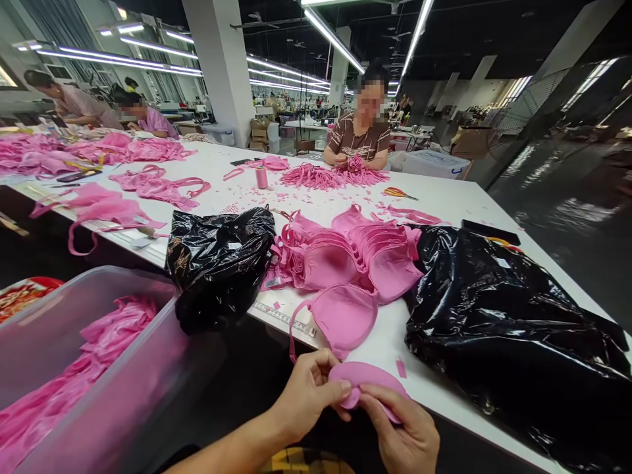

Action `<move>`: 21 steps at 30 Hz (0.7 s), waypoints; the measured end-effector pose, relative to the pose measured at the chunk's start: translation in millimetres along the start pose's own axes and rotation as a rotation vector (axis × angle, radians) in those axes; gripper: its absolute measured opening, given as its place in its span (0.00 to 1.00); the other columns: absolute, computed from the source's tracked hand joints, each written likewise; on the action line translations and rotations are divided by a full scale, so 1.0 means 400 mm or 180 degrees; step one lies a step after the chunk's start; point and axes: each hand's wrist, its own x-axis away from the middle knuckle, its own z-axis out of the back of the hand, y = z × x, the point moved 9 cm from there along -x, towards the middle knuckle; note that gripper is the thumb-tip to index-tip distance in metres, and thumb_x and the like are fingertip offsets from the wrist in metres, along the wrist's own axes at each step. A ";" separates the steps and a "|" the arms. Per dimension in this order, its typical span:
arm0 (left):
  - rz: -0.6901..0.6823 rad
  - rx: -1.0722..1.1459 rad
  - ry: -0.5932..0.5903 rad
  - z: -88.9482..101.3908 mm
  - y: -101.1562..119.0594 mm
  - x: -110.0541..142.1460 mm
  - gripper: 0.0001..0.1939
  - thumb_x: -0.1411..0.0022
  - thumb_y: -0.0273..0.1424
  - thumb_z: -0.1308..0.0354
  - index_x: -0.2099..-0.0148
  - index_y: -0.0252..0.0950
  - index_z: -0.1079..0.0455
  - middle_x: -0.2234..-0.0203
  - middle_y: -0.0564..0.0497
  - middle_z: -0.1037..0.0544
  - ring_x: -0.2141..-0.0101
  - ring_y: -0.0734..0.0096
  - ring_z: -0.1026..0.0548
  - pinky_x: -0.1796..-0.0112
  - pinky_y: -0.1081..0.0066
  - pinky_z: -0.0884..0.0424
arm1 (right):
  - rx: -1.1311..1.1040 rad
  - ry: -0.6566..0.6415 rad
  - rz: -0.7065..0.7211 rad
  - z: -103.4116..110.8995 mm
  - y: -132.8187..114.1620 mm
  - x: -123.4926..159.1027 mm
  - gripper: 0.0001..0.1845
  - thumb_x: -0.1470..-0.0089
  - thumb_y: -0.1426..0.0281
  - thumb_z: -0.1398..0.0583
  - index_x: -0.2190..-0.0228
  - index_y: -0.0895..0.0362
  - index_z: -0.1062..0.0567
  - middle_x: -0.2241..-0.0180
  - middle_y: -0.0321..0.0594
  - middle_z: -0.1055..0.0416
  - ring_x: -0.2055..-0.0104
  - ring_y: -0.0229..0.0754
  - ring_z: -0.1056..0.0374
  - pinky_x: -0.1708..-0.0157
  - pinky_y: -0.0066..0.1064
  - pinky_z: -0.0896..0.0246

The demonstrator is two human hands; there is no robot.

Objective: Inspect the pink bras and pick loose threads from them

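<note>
Both my hands hold one pink bra cup [368,380] at the near edge of the white table [444,197]. My left hand [309,392] pinches its left side with thumb and fingers closed. My right hand [405,431] grips it from below on the right, fingers curled around its edge. The cup belongs to a pink bra [340,313] whose other cup lies flat on the table just beyond my hands. Behind it sits a stack of pink bras [355,253].
Black plastic bags lie left [220,263] and right [508,329] of the stack. A clear bin [59,316] with pink fabric stands at my left. Across the table a person [363,135] handles pink straps; scissors [397,193] and a pink thread spool [261,176] lie nearby. Two more people work far left.
</note>
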 end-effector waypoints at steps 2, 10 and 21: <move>-0.0223 -0.0068 -0.0126 -0.004 0.014 0.004 0.16 0.49 0.36 0.37 0.66 0.30 0.36 0.75 0.50 0.29 0.73 0.73 0.29 0.75 0.74 0.29 | -0.0157 0.0137 -0.0363 0.004 0.017 -0.004 0.05 0.53 0.74 0.37 0.70 0.54 0.22 0.77 0.34 0.24 0.79 0.37 0.28 0.77 0.21 0.31; -0.0933 -0.0776 0.0138 0.022 0.050 0.033 0.09 0.55 0.27 0.33 0.67 0.34 0.26 0.53 0.42 0.30 0.55 0.59 0.29 0.60 0.69 0.29 | -0.0533 0.0241 -0.1274 -0.024 0.045 0.009 0.05 0.53 0.67 0.37 0.76 0.55 0.22 0.81 0.35 0.27 0.81 0.37 0.31 0.80 0.23 0.33; -0.0782 -0.1221 0.0453 0.048 0.047 0.039 0.10 0.49 0.34 0.37 0.72 0.32 0.29 0.77 0.49 0.28 0.76 0.73 0.32 0.73 0.75 0.35 | -0.0253 0.0007 -0.0817 -0.037 0.034 0.048 0.03 0.55 0.68 0.35 0.73 0.52 0.21 0.79 0.36 0.24 0.79 0.38 0.30 0.77 0.24 0.35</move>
